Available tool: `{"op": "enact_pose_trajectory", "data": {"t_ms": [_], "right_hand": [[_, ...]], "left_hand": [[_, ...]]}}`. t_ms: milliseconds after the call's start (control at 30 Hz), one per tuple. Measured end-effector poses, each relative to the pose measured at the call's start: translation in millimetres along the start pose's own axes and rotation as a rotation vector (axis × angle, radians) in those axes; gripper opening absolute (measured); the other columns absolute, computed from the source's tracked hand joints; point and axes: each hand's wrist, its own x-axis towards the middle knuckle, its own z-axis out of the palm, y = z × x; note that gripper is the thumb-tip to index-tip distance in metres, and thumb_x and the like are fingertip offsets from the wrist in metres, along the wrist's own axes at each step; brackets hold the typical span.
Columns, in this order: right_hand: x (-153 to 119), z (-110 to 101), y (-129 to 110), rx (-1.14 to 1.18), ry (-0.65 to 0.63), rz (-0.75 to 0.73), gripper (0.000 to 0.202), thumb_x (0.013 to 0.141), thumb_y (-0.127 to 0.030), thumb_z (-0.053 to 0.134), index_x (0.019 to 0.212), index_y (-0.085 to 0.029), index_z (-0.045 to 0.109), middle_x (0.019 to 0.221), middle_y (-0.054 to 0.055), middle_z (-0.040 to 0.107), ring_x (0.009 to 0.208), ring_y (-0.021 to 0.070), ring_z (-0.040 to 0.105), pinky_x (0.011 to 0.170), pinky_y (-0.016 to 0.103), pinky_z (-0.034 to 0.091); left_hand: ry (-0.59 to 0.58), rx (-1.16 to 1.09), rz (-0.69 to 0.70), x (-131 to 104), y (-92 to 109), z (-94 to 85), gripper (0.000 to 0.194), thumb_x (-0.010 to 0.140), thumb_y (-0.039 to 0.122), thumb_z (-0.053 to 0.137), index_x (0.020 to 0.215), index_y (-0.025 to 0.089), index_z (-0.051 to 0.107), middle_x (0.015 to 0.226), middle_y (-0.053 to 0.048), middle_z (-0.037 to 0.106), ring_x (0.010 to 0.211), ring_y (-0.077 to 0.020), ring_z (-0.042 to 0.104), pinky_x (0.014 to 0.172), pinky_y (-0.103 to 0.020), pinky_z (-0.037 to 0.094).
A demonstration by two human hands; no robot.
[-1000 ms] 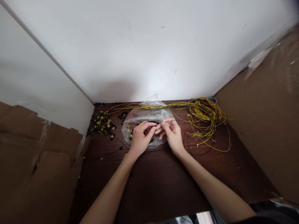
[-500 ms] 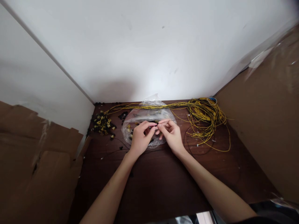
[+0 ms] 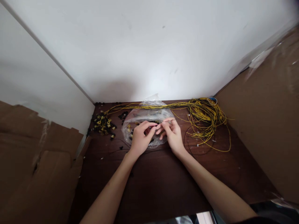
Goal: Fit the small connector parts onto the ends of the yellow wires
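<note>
My left hand (image 3: 142, 136) is closed in a pinch above a clear plastic bag (image 3: 133, 116). Whatever sits between its thumb and forefinger is too small and dark to name. Just to its right, my right hand (image 3: 173, 133) pinches a thin dark wire (image 3: 172, 120) between thumb and forefinger, with its other fingers partly spread. The fingertips of both hands nearly meet over the bag. Small yellow and black parts (image 3: 128, 126) show inside the bag, partly hidden by the hands.
Yellow and black wires (image 3: 205, 115) lie coiled at the right and stretch behind the bag to a heap of yellow and black connectors (image 3: 102, 123) at the left. Cardboard (image 3: 263, 118) walls the right side of the brown table (image 3: 161, 186); more cardboard (image 3: 53, 174) stands at the left.
My right hand's thumb and forefinger have shifted slightly right, away from the left fingertips, along the wire. My left hand has stayed in place.
</note>
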Motion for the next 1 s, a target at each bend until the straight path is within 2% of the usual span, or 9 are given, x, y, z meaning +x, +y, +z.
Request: {"op": "enact_pose_trajectory", "data": {"t_ms": [333,700,1000], "right_hand": [[-0.5,-0.1,0.4,-0.074,-0.019,0.015,0.025,0.072,-0.034,0.068,0.084,-0.018,0.053,0.064,-0.003,0.059,0.052,0.0099,0.060,0.036,0.016,0.044],[-0.2,0.6,-1.1,0.004,-0.005,0.001,0.026,0.080,-0.040,0.058,0.087,-0.023,0.040,0.063,-0.005,0.061,0.052,0.0102,0.060,0.036,0.014,0.042],[-0.2,0.4,-0.2,-0.081,-0.035,-0.002,0.025,0.074,-0.035,0.065,0.084,-0.019,0.050,0.065,-0.004,0.058,0.051,0.0097,0.058,0.035,0.016,0.043]], "left_hand": [[-0.006,0.012,0.011,0.2,0.7,-1.0,0.014,0.083,0.021,0.054,0.089,0.017,0.067,0.074,-0.001,0.060,0.060,-0.0097,0.050,0.056,-0.021,0.039],[-0.006,0.005,0.000,-0.2,0.6,-0.1,0.014,0.083,0.022,0.054,0.088,0.017,0.067,0.073,-0.001,0.060,0.061,-0.0099,0.051,0.057,-0.021,0.040],[-0.011,0.010,0.009,0.1,0.3,-0.8,0.015,0.083,0.022,0.055,0.089,0.016,0.067,0.072,-0.001,0.060,0.060,-0.0094,0.050,0.056,-0.021,0.039]]}}
